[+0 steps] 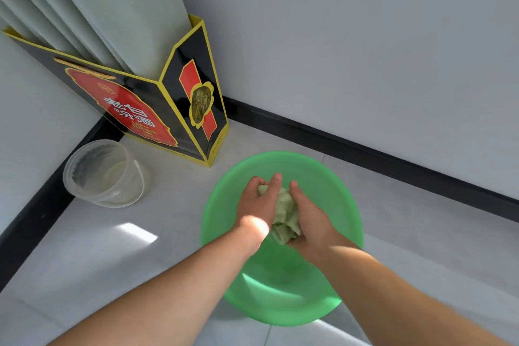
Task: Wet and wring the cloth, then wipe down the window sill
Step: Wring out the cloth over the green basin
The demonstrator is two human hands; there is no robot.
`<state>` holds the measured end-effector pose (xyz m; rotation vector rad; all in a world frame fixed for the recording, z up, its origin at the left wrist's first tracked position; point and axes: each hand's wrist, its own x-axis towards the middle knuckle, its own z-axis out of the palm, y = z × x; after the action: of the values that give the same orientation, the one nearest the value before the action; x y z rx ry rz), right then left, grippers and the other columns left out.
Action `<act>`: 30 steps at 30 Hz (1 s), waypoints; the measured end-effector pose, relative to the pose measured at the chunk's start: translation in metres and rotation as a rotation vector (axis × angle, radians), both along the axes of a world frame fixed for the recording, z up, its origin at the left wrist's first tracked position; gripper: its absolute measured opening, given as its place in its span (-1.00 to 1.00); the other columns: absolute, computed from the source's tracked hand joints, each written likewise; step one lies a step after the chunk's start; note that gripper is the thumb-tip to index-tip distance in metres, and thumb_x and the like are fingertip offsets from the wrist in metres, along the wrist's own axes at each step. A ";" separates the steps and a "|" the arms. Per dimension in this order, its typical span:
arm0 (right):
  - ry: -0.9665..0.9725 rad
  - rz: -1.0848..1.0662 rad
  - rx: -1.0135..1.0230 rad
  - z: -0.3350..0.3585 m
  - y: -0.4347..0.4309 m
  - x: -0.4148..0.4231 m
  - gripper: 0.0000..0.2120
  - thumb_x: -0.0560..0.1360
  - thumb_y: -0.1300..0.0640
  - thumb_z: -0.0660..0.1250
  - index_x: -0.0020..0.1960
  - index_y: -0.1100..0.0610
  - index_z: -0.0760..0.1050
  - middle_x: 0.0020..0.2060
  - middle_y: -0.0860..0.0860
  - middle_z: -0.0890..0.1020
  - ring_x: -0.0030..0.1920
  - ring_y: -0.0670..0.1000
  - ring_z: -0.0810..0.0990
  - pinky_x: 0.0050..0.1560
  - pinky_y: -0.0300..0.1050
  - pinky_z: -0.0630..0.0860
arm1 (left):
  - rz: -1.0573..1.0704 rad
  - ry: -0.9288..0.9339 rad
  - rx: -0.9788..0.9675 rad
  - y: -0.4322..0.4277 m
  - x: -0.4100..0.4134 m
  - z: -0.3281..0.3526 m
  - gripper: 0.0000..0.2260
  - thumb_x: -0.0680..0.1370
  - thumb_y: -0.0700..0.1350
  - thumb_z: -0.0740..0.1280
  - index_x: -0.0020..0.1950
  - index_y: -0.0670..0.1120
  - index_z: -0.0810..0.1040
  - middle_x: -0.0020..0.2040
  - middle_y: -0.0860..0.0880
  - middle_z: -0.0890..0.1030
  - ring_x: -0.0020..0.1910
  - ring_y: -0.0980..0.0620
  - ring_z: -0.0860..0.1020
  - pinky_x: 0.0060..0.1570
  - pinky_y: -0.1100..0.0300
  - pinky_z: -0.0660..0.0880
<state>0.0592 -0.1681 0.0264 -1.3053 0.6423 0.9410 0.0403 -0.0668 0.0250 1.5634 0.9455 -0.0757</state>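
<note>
A pale green cloth (286, 215) is bunched into a wad between both my hands, held above a green plastic basin (334, 182) that stands on the light tiled floor. My left hand (257, 203) grips the cloth's left side, fingers curled over its top end. My right hand (307, 216) clasps the right side and lower end. Most of the cloth is hidden by my palms. No window sill is in view.
A clear plastic bucket (105, 174) with a little liquid stands on the floor at the left. A black, red and yellow cardboard box (165, 109) leans in the corner, with a curtain (92, 3) hanging into it. White walls with black skirting (365, 149) border the floor.
</note>
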 end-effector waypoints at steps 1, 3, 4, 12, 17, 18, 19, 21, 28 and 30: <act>0.019 0.018 -0.025 0.000 0.004 -0.003 -0.53 0.53 -0.28 0.30 0.12 0.10 0.63 -0.05 0.12 0.73 -0.11 0.12 0.70 -0.10 0.04 0.64 | -0.013 0.025 0.055 -0.002 -0.001 -0.002 -0.65 0.54 0.19 0.33 -0.18 -0.07 0.39 -0.28 -0.01 0.56 -0.29 -0.07 0.53 -0.25 0.13 0.43; -0.019 0.038 -0.105 0.001 0.012 -0.006 -0.54 0.53 -0.30 0.27 0.09 0.08 0.61 -0.08 0.11 0.72 -0.16 0.12 0.69 -0.25 -0.01 0.63 | -0.038 0.079 0.150 -0.004 -0.005 -0.003 -0.65 0.56 0.21 0.28 -0.14 -0.06 0.40 -0.25 0.00 0.56 -0.23 -0.09 0.55 -0.20 0.11 0.44; -0.075 0.044 -0.150 0.001 0.016 -0.006 -0.55 0.53 -0.30 0.27 0.08 0.08 0.60 -0.08 0.11 0.71 -0.16 0.13 0.69 -0.31 -0.04 0.61 | -0.049 0.098 0.177 -0.004 -0.007 -0.003 -0.65 0.57 0.22 0.24 -0.13 -0.07 0.41 -0.24 0.00 0.56 -0.20 -0.11 0.56 -0.17 0.10 0.46; -0.382 0.077 -0.326 -0.016 0.023 -0.019 -0.69 0.60 -0.07 0.24 -0.13 0.14 0.58 -0.22 0.08 0.71 -0.21 0.08 0.64 -0.16 -0.04 0.53 | -0.227 0.167 0.363 -0.004 -0.016 -0.014 -0.58 0.64 0.17 0.07 -0.02 -0.12 0.54 -0.03 -0.17 0.64 -0.05 -0.20 0.57 -0.12 0.08 0.42; -0.387 0.029 -0.279 -0.026 0.018 -0.019 -0.78 0.56 0.14 0.26 -0.27 0.12 0.46 -0.40 0.04 0.54 -0.36 0.01 0.44 -0.34 -0.16 0.38 | -0.264 0.152 0.330 -0.009 -0.016 -0.018 -0.65 0.66 0.03 0.08 -0.07 -0.15 0.55 0.04 -0.23 0.64 0.03 -0.24 0.56 -0.12 0.10 0.36; -0.377 0.027 -0.275 -0.025 0.016 -0.018 -0.80 0.55 0.17 0.26 -0.26 0.12 0.44 -0.42 0.02 0.50 -0.38 0.00 0.40 -0.39 -0.19 0.34 | -0.268 0.145 0.324 -0.011 -0.016 -0.018 -0.67 0.66 0.00 0.08 -0.11 -0.15 0.53 0.03 -0.24 0.64 0.02 -0.24 0.55 -0.13 0.10 0.34; -0.374 0.027 -0.274 -0.026 0.014 -0.017 -0.81 0.53 0.20 0.25 -0.26 0.13 0.43 -0.44 0.02 0.46 -0.40 0.00 0.36 -0.41 -0.21 0.30 | -0.267 0.134 0.318 -0.012 -0.015 -0.019 -0.68 0.66 -0.03 0.09 -0.16 -0.14 0.49 0.01 -0.25 0.63 0.00 -0.24 0.55 -0.13 0.09 0.34; -0.387 0.037 -0.282 -0.025 0.011 -0.015 -0.79 0.52 0.23 0.23 -0.29 0.12 0.38 -0.46 0.00 0.40 -0.40 0.00 0.31 -0.42 -0.21 0.26 | -0.265 0.113 0.302 -0.015 -0.014 -0.019 -0.70 0.66 -0.08 0.09 -0.22 -0.12 0.43 0.00 -0.27 0.62 -0.03 -0.24 0.54 -0.12 0.07 0.33; -0.394 0.175 -0.250 -0.018 0.003 0.001 -0.85 0.61 0.07 0.25 -0.02 0.15 0.50 -0.21 0.07 0.60 -0.26 0.06 0.58 -0.39 -0.21 0.50 | -0.150 0.092 0.029 -0.007 -0.007 -0.014 -0.74 0.63 0.08 0.21 0.02 -0.12 0.43 -0.15 -0.08 0.55 -0.14 -0.13 0.55 -0.22 0.11 0.41; -0.327 0.096 -0.141 -0.016 -0.004 0.006 -0.82 0.62 -0.01 0.28 0.17 0.03 0.50 0.00 0.11 0.62 -0.11 0.15 0.68 -0.29 -0.04 0.65 | -0.111 0.063 -0.131 0.001 -0.006 -0.010 -0.73 0.61 0.12 0.25 0.22 0.00 0.44 -0.02 -0.02 0.58 -0.10 0.00 0.58 -0.26 0.20 0.44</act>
<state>0.0651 -0.1725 0.0101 -1.5858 0.3993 0.7461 0.0342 -0.0657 0.0150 1.4982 0.8841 -0.2619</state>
